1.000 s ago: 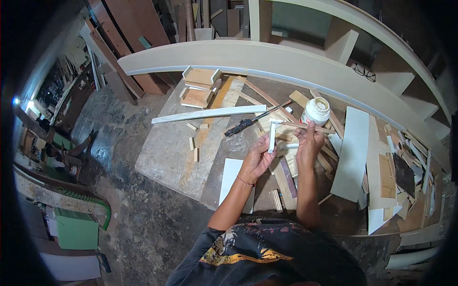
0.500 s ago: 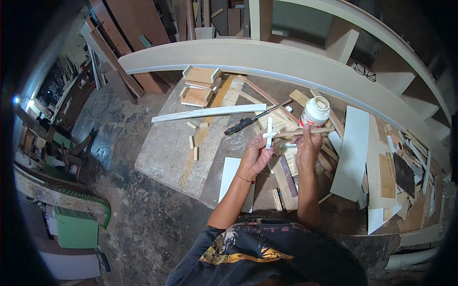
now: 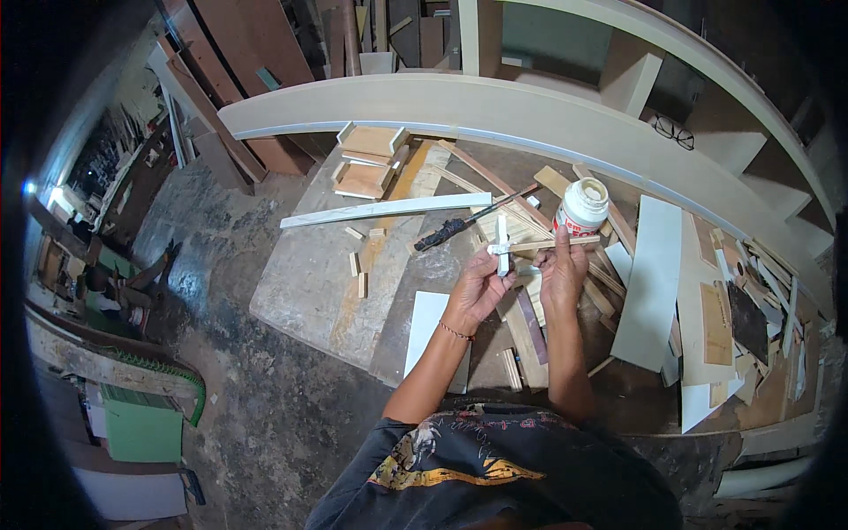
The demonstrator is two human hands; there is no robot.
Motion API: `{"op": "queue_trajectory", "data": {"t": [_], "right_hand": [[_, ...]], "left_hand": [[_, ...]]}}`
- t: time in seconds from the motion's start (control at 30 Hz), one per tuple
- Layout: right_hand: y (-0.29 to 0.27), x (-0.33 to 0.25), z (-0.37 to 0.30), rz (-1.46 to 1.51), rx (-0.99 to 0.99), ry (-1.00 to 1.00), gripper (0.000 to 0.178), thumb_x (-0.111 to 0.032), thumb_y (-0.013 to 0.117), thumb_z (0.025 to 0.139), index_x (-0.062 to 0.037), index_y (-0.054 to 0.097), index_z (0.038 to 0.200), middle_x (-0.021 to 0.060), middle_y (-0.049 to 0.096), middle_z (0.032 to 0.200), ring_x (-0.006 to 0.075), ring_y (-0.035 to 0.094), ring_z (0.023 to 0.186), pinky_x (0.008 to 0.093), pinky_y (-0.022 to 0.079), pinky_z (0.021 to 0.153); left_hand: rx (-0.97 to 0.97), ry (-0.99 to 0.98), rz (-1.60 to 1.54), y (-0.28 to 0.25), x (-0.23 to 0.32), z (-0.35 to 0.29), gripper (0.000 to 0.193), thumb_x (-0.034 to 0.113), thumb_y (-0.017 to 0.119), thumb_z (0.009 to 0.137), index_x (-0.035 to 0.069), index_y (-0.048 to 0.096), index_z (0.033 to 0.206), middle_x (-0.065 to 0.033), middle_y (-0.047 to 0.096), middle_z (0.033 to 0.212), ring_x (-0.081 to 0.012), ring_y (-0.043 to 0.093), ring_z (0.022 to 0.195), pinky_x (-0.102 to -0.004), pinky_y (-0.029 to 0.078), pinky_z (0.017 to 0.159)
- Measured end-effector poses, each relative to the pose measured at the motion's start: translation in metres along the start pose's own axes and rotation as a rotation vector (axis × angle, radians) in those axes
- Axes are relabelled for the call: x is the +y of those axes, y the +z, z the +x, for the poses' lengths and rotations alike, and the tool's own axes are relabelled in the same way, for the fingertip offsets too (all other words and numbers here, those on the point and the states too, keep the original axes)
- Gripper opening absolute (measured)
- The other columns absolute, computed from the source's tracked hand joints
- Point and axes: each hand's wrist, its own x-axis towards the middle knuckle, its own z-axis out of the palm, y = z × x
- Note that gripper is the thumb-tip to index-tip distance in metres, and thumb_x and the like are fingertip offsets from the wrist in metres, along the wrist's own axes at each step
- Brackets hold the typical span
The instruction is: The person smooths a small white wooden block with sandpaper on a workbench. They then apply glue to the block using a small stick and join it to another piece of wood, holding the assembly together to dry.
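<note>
My left hand (image 3: pixel 478 290) is closed around a small white cross-shaped piece (image 3: pixel 503 231), pinched at the fingertips. A thin wooden strip (image 3: pixel 536 245) runs from that piece toward the right, and my right hand (image 3: pixel 563 276) grips it between thumb and fingers. Whether the strip is joined to the white piece or only touches it, I cannot tell. Just behind my right hand an open white jar (image 3: pixel 584 208) with red markings stands upright, pale matter at its mouth. A long-bladed tool with a dark wrapped handle (image 3: pixel 440 234) lies to the left of the jar.
Loose wood strips (image 3: pixel 523 339) lie beneath my hands. Small wood blocks (image 3: pixel 354 263) and shallow tray-like wooden pieces (image 3: pixel 364 178) are on the table's left side. White panels (image 3: pixel 649 281) and offcuts crowd the right. A long cabinet frame (image 3: pixel 424 99) borders the far edge, with eyeglasses (image 3: pixel 674 132) on it.
The white piece has turned a little in my left hand. My right hand has shifted slightly left and up along the strip, with its fingers closer together.
</note>
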Motion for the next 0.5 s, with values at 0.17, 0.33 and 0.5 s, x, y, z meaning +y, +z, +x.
{"op": "queue_trajectory", "data": {"t": [0.17,0.33,0.5], "right_hand": [[-0.006,0.004,0.004,-0.015,0.030,0.026,0.027,-0.027,0.059,0.080,-0.0014,0.051,0.085,0.0033,0.053,0.069,0.0079,0.045,0.048,0.0202,0.036,0.041],[-0.019,0.001,0.013,-0.051,0.088,-0.012,0.025,-0.025,0.060,0.078,-0.0018,0.050,0.083,0.0030,0.050,0.067,0.0083,0.044,0.047,0.0202,0.036,0.040],[-0.021,-0.002,0.016,-0.016,0.116,-0.034,0.025,-0.024,0.060,0.078,-0.0016,0.049,0.083,0.0039,0.051,0.067,0.0085,0.045,0.049,0.0209,0.036,0.041]], "left_hand": [[-0.050,-0.020,-0.006,-0.007,0.001,0.003,0.032,0.009,0.055,0.078,0.002,0.045,0.108,-0.0076,0.056,0.091,-0.0165,0.055,0.079,-0.0311,0.047,0.070],[-0.061,0.009,0.045,-0.001,0.009,0.001,0.035,0.009,0.055,0.078,0.002,0.043,0.111,-0.0072,0.054,0.097,-0.0153,0.054,0.084,-0.0288,0.046,0.073],[-0.029,0.015,0.052,-0.001,0.011,0.001,0.036,0.008,0.055,0.078,0.002,0.042,0.111,-0.0075,0.053,0.100,-0.0166,0.053,0.087,-0.0292,0.046,0.074]]}}
